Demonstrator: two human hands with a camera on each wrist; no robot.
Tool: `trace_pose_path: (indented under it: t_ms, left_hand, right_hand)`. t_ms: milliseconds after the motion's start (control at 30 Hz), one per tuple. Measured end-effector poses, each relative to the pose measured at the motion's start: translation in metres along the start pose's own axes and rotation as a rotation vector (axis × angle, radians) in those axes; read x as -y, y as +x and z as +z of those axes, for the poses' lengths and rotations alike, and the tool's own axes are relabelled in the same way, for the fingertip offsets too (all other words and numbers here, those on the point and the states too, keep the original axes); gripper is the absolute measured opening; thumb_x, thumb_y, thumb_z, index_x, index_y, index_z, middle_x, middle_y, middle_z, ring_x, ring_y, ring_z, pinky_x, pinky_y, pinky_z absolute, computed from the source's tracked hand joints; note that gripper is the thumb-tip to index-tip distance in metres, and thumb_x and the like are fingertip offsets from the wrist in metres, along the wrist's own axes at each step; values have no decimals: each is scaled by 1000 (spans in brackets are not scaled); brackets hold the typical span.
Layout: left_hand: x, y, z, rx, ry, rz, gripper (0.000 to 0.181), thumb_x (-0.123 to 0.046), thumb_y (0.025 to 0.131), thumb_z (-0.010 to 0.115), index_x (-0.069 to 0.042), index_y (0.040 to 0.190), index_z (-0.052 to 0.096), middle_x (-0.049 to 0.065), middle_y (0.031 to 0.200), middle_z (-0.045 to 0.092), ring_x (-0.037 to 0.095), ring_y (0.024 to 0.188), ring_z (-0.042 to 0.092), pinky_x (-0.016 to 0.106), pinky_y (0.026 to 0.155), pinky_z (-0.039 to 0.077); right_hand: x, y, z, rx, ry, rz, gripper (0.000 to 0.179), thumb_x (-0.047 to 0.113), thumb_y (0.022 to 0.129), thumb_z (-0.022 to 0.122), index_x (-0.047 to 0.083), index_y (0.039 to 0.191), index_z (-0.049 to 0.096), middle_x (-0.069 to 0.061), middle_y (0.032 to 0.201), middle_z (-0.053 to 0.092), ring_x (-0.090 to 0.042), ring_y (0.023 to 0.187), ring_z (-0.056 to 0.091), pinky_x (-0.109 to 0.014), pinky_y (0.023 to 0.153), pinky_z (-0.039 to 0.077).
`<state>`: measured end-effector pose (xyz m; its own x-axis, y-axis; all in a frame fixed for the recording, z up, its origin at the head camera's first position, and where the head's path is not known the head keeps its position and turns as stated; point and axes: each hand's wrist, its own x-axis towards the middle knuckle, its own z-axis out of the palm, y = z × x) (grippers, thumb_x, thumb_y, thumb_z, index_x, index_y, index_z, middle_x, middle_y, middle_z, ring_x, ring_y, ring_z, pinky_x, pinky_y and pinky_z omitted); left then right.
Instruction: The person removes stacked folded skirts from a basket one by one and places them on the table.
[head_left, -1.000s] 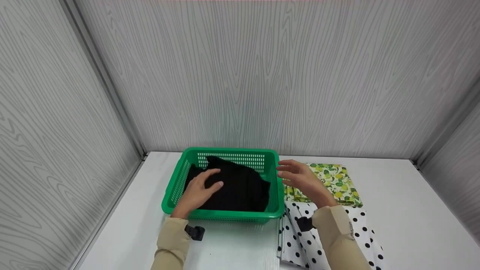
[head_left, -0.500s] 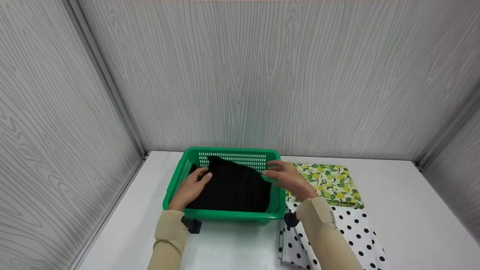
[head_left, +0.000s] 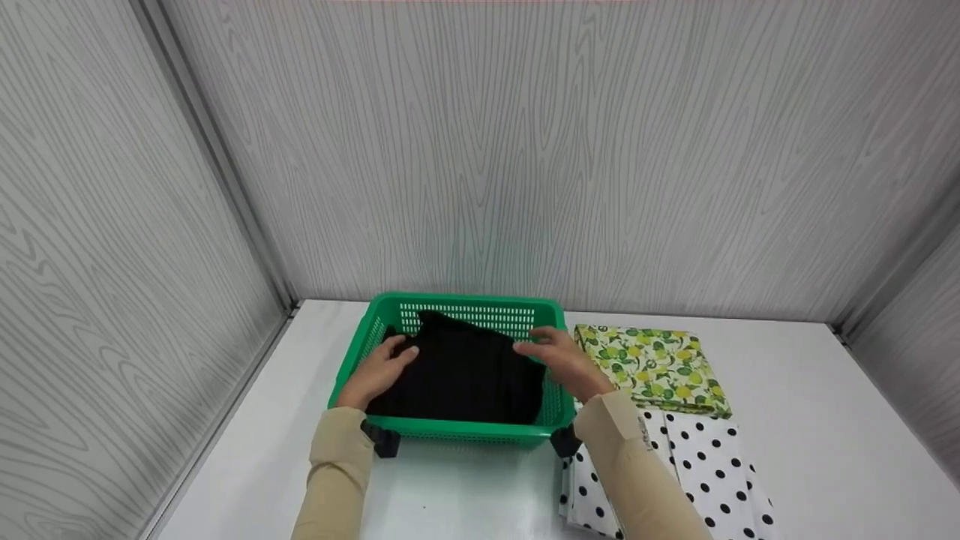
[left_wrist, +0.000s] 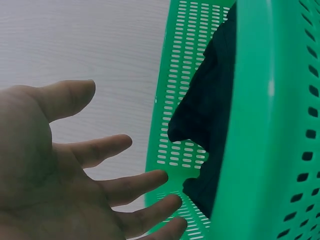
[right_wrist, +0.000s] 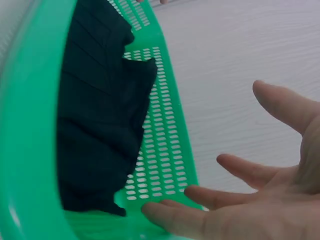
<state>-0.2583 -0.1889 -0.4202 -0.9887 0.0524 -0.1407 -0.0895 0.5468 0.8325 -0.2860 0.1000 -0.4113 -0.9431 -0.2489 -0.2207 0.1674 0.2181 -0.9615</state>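
A green plastic basket (head_left: 480, 430) with slotted walls stands on the white table, and a black cloth (head_left: 465, 375) lies bunched inside it. Over the basket's left side is my left hand (head_left: 377, 373), fingers spread and holding nothing. My right hand (head_left: 564, 360) hovers at the right side, its fingers apart and reaching in over the rim. In the left wrist view the left fingertips (left_wrist: 159, 177) overlap the basket wall near the cloth's edge (left_wrist: 200, 120). The right wrist view shows the right hand (right_wrist: 260, 195) with its lower fingers by the basket's corner.
Right of the basket lies a folded lemon-print cloth (head_left: 660, 367). In front of it a white cloth with black dots (head_left: 705, 465) is partly covered by the right sleeve (head_left: 637, 465). Grey wood-grain panels (head_left: 480, 165) close off the back and sides of the table (head_left: 810, 420).
My right hand has moved left from beside the lemon-print cloth to over the basket's right side. My left hand has drawn slightly left and toward me, off the middle of the black cloth.
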Motion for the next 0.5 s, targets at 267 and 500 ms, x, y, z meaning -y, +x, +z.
trace_pose_path:
  t_ms: [267,500]
  left_hand:
    - [3,5,-8,-3,-16,-65,68,-37,95,44,-2,145,16,23,148,11,40,133,11,53,104,17]
    - [4,12,-10,-4,-30,-74,71,-36,93,47,1,145,14,23,148,10,39,134,10,51,105,16]
  right_hand:
    - [0,6,6,-11,8,52,72,36,82,66,8,140,31,-16,144,26,-35,131,23,-60,98,24]
    - [-2,14,11,-19,-7,152,86,39,80,67,5,143,20,-19,145,20,-37,131,21,-64,94,26]
